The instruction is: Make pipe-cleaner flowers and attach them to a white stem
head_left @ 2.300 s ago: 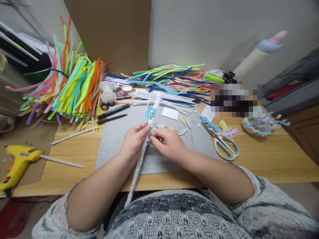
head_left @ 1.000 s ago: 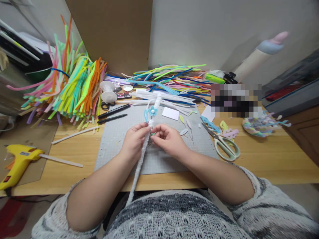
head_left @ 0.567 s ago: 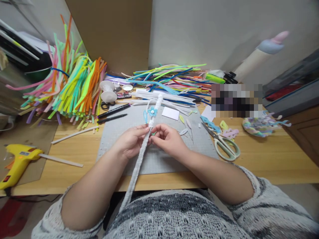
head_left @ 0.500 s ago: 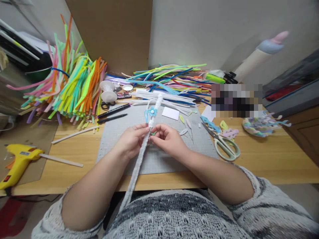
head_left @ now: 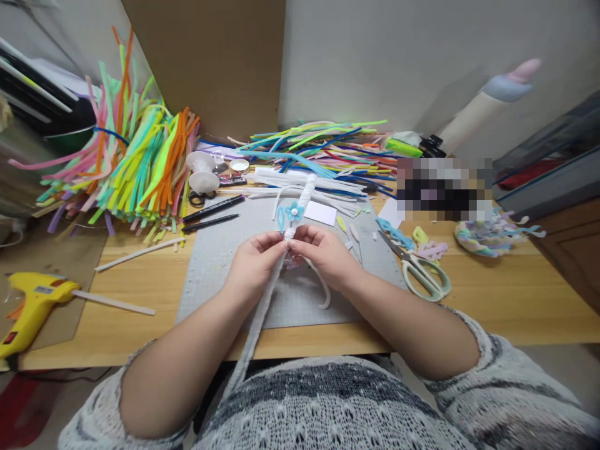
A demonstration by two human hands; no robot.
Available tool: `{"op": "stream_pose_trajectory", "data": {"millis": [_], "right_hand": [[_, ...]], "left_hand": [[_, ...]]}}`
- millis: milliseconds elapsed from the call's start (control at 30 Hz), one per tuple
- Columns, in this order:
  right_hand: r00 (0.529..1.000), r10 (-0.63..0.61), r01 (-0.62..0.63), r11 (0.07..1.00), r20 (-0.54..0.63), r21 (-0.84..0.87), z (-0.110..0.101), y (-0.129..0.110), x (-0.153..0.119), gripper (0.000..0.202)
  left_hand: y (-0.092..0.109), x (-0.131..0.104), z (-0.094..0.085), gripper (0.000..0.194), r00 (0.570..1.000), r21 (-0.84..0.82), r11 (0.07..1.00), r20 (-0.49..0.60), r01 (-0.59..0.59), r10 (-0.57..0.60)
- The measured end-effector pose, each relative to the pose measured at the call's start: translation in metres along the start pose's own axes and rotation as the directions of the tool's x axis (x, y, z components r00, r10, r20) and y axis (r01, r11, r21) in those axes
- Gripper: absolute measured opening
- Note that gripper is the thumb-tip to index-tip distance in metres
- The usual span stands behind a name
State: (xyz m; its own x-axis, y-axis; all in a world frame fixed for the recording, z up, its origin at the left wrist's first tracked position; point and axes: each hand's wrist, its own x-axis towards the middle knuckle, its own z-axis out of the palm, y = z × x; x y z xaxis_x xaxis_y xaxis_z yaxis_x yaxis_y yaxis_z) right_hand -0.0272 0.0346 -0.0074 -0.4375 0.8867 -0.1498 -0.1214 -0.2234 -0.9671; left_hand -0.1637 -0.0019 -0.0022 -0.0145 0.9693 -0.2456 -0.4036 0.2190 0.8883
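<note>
Left of the gray cutting mat [head_left: 210, 281], a yellow hot glue gun [head_left: 40, 299] is lying with a glue stick [head_left: 115, 302] poking toward the mat. Beyond the mat's far left corner, a bundle of colorful pipe cleaners [head_left: 145, 172] is spreading, and two black markers [head_left: 213, 209] are lying by that corner. Over the mat's middle, the left hand [head_left: 253, 256] is pinching a white wrapped pipe-cleaner stem [head_left: 304, 197] between thumb and fingers. The stem's long axis is running from the fingertips toward the mat's far edge, leaning right, while white strands [head_left: 257, 328] are trailing back across the near edge toward the lap. A blue flower [head_left: 294, 212] is sitting against the stem just beyond the grip. The right hand [head_left: 323, 250] is pinching the same spot from the other side, so neither hand is nearer; a loose white length [head_left: 324, 294] is curling below it over the mat. Overlapping the mat's right edge, scissors [head_left: 425, 275] are lying with handles toward the person.
</note>
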Motion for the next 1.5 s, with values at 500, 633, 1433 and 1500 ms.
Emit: {"op": "stream_pose_trajectory", "data": {"millis": [500, 633, 1433, 1500], "right_hand": [[0.953, 0.270, -0.300, 0.912, 0.141, 0.281, -0.002, 0.005, 0.000, 0.026], [0.971, 0.214, -0.235, 0.937, 0.110, 0.260, -0.001, 0.007, -0.001, 0.026], [0.991, 0.121, -0.129, 0.974, 0.051, 0.186, 0.002, 0.016, 0.000, 0.026], [0.990, 0.131, -0.140, 0.971, 0.057, 0.196, 0.002, 0.015, 0.000, 0.026]], "left_hand": [[-0.008, 0.001, -0.001, 0.021, 0.991, 0.122, 0.991, -0.116, -0.050, 0.065], [-0.004, 0.000, 0.003, 0.017, 0.999, 0.067, 0.997, -0.039, -0.031, 0.033], [-0.003, 0.004, 0.001, 0.025, 0.997, -0.089, 0.994, -0.043, 0.056, -0.060], [-0.002, 0.004, 0.000, 0.026, 0.996, -0.118, 0.990, -0.034, 0.081, -0.085]]}}
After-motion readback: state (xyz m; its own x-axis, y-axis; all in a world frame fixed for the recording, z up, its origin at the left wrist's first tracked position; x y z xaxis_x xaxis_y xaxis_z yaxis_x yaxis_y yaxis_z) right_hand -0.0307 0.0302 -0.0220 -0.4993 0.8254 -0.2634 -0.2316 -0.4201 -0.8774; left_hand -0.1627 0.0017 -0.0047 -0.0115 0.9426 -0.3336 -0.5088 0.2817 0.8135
